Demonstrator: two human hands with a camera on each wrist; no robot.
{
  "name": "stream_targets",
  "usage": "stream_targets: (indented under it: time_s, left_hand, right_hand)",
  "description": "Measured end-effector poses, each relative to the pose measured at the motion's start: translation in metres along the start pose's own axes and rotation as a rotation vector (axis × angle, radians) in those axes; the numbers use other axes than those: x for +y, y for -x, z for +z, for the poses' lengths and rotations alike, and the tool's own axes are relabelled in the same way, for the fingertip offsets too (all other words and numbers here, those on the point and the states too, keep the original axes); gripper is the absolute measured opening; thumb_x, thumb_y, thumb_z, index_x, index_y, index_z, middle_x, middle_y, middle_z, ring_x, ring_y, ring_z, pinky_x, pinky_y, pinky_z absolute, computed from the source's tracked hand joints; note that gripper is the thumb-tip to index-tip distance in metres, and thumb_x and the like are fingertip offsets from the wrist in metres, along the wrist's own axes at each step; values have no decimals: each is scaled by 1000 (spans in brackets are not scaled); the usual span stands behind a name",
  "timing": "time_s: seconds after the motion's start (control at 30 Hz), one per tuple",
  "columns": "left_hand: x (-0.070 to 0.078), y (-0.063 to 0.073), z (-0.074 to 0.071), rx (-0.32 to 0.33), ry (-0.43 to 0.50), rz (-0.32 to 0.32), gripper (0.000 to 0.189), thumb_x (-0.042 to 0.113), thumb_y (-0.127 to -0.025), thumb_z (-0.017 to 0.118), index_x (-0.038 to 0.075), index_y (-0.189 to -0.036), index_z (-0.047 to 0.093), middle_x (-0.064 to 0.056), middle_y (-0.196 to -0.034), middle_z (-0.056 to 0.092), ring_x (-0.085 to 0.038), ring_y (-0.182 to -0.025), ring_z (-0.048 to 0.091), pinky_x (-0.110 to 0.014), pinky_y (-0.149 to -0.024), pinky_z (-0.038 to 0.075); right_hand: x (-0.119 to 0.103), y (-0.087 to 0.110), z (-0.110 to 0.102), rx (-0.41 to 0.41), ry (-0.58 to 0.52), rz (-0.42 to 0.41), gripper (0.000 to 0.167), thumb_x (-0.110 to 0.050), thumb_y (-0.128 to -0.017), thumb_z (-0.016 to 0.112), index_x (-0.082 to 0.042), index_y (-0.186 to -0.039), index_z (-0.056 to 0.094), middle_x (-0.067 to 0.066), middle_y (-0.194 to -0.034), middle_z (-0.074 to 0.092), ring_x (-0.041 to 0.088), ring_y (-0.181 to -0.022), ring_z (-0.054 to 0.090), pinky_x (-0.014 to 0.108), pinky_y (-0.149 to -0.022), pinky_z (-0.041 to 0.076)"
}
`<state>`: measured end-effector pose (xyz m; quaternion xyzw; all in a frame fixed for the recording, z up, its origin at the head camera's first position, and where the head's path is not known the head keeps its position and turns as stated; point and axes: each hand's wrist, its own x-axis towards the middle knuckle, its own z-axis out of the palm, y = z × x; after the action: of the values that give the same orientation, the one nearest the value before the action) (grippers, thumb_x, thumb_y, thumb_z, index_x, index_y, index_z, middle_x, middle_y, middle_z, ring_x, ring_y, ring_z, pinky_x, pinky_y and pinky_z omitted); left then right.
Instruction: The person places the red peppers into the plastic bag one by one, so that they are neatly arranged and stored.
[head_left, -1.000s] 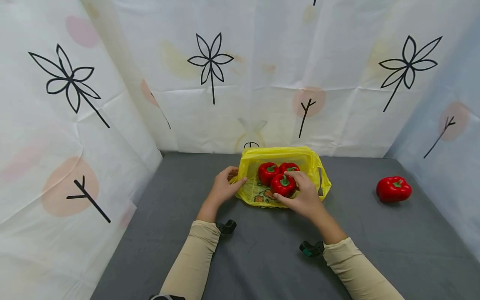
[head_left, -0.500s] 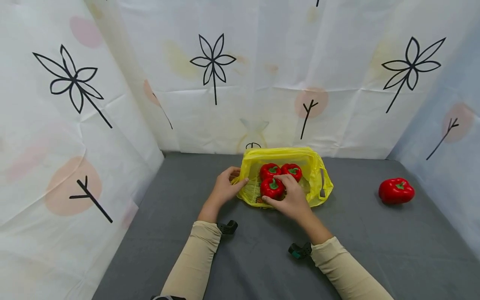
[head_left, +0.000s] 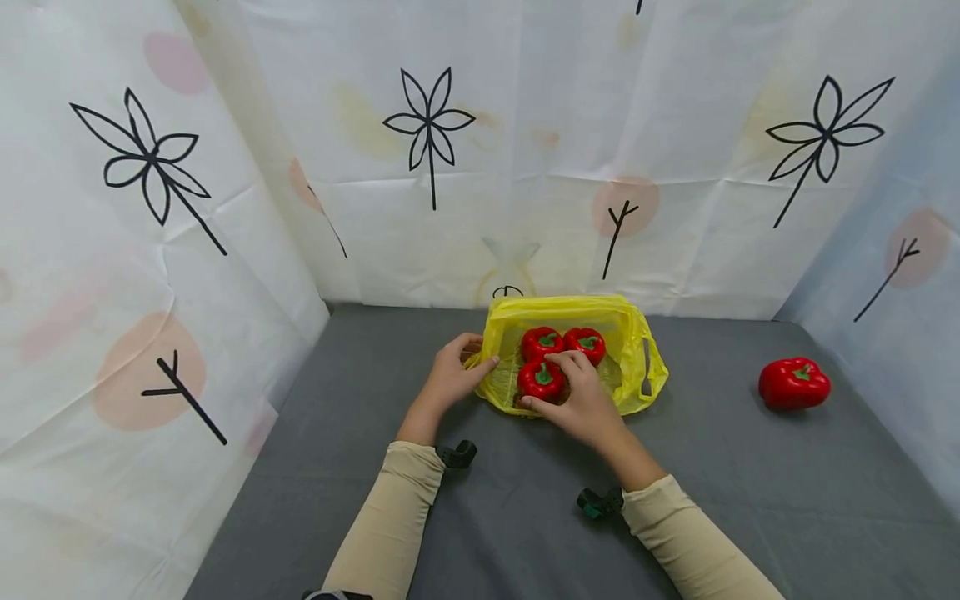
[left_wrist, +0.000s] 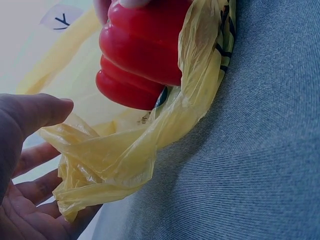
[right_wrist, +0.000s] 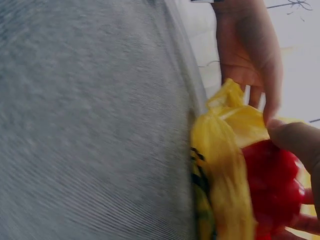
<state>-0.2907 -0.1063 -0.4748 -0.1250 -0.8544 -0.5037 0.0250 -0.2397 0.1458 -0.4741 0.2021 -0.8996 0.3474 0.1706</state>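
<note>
A yellow plastic bag (head_left: 637, 367) lies on the grey table with its opening toward me. At its left edge my left hand (head_left: 450, 371) holds the gathered plastic (left_wrist: 100, 170), thumb on the inner side and fingers outside. Inside the bag, my right hand (head_left: 588, 404) grips a red bell pepper (head_left: 538, 381) between thumb and fingers. The left wrist view shows this bell pepper (left_wrist: 145, 45) just inside the bag's rim. Two more red bell peppers, one at the back left (head_left: 540, 340) and one at the back right (head_left: 587, 340), sit behind it.
Another red bell pepper (head_left: 795, 383) lies on the table (head_left: 720, 467) at the far right, outside the bag. White printed cloth (head_left: 525, 150) hangs along the back and both sides of the table.
My right hand has moved left within the bag with the bell pepper, which now sits in front of the back left one. The left hand stays at the bag's edge.
</note>
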Motion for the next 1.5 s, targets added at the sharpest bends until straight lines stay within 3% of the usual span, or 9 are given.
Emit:
stream_targets:
  time_s: [0.23, 0.67, 0.9, 1.07, 1.27, 1.5]
  left_hand:
    - [2, 0, 1, -9, 16, 2, 46, 33, -101, 76, 11, -140, 64, -15, -138, 66, -36, -131, 63, -54, -109, 55]
    - [2, -1, 0, -15, -5, 1, 48, 34, -101, 75, 10, -140, 63, -16, -138, 66, -38, -131, 63, -55, -110, 54]
    - [3, 0, 0, -15, 1, -5, 48, 34, -100, 76, 11, -140, 63, -15, -138, 66, -37, -132, 62, -54, -111, 53]
    - [3, 0, -1, -10, -2, -2, 47, 34, -100, 76, 10, -139, 63, -15, -137, 66, -38, -132, 63, -55, -110, 54]
    - [3, 1, 0, -11, -7, -2, 49, 33, -100, 75, 9, -141, 63, -17, -138, 66, -39, -131, 63, -56, -109, 55]
    - [3, 1, 0, -6, -3, -7, 50, 33, -100, 76, 8, -141, 63, -17, -138, 66, -39, -131, 63, -55, -109, 55]
  right_hand:
    - [5, -1, -32, 37, -2, -5, 67, -30, -84, 93, 0, -137, 64, 20, -132, 60, 40, -109, 64, 57, -90, 58]
    - [46, 14, -113, 259, 104, 112, 47, -10, -90, 84, 7, -130, 67, 27, -129, 57, 44, -114, 57, 64, -93, 53]
    - [76, 33, -157, 280, 254, 305, 54, -22, -97, 78, 6, -140, 62, 33, -141, 52, 50, -124, 51, 70, -98, 46]
    - [94, 47, -183, 278, 274, 455, 59, -31, -101, 70, 5, -147, 56, 35, -151, 46, 56, -136, 44, 77, -104, 41]
    - [119, 60, -201, 282, 307, 581, 67, -37, -103, 63, 4, -153, 49, 38, -156, 39, 61, -141, 37, 80, -102, 43]
    - [139, 71, -216, 229, 327, 727, 77, -39, -103, 59, 4, -162, 34, 39, -163, 27, 61, -146, 28, 80, -102, 44]
